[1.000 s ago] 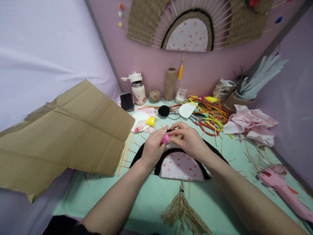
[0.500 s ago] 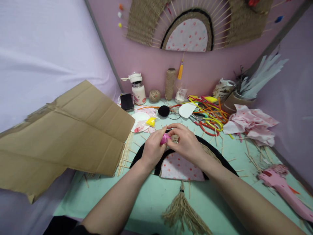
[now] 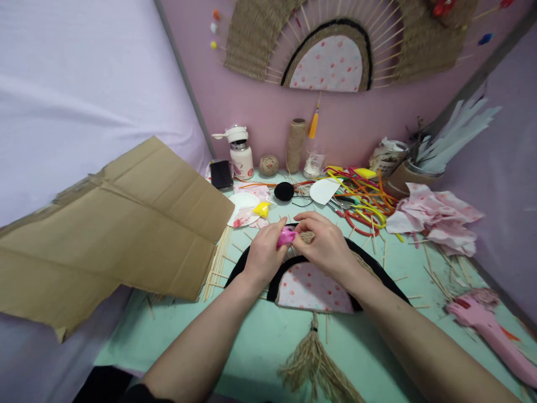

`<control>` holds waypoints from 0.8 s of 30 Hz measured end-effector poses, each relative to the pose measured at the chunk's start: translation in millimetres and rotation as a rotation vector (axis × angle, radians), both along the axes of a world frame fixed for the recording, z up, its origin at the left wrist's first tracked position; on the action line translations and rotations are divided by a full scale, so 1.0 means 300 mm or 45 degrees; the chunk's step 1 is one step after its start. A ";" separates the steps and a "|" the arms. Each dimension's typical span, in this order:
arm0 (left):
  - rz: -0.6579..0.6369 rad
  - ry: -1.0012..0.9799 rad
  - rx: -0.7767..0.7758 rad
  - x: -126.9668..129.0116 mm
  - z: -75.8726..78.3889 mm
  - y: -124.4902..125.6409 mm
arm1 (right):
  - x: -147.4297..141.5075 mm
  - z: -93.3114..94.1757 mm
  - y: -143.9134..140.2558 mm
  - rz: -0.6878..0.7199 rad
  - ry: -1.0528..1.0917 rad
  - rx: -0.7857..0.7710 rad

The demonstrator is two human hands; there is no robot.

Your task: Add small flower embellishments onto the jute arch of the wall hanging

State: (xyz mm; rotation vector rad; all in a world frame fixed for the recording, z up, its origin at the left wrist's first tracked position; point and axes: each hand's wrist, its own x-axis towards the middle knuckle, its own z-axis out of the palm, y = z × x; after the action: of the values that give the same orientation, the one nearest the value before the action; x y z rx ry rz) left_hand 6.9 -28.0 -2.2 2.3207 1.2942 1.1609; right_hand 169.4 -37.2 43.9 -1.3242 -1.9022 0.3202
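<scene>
Plainly the small pink piece (image 3: 286,237) is the thing in hand: the left hand (image 3: 263,256) pinches it between thumb and fingers, closed on it, and the right hand (image 3: 325,242) meets it from the other side, its fingertips curled shut against the piece and a bit of jute twine (image 3: 307,237) just behind. Both hover over the top of the half-round fan piece (image 3: 312,285), which lies flat near the middle of the desk (image 3: 260,336), its black rim showing on either side of the wrists and a jute tassel (image 3: 312,366) trailing toward the near edge.

By its look the pink piece is light and glossy, likely plastic or a soft clay, I cannot tell which. If soft, it would dent under a hard squeeze, so a gentle pinch on its sides with the fingertips suits it; if smooth plastic, it could slip, and the thumb should sit square on it. The fan piece beneath seems stiff but light and would slide on the desk unless a wrist rests on it.

Loose bamboo sticks (image 3: 216,263) lie along the left edge beside a cardboard sheet (image 3: 126,224)
</scene>
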 end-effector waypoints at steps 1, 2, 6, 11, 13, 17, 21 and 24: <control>0.006 0.003 0.000 -0.001 0.001 0.001 | 0.003 0.000 0.004 0.005 0.049 -0.034; 0.015 0.008 0.000 -0.003 0.001 0.002 | 0.007 0.001 0.007 0.008 0.094 -0.064; 0.059 0.034 -0.029 -0.010 0.003 0.005 | 0.018 0.009 0.018 0.008 0.233 -0.161; 0.089 0.037 -0.045 -0.014 0.007 0.008 | 0.028 0.018 0.027 0.049 0.394 -0.236; 0.082 0.033 -0.048 -0.013 0.010 0.008 | 0.029 0.020 0.028 0.131 0.388 -0.243; 0.053 0.028 -0.057 -0.010 0.012 0.008 | 0.025 0.020 0.018 0.218 0.244 -0.181; 0.032 0.029 -0.041 -0.009 0.008 0.007 | 0.024 0.020 0.006 0.206 0.095 -0.081; 0.028 0.027 -0.045 -0.009 0.007 0.006 | 0.029 0.022 0.004 0.220 0.037 -0.033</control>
State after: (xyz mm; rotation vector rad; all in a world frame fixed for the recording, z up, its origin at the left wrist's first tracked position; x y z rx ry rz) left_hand 4.1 -26.2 -0.1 2.3060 1.3396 1.1137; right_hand 178.0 -36.0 50.4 -1.1678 -1.9978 0.4504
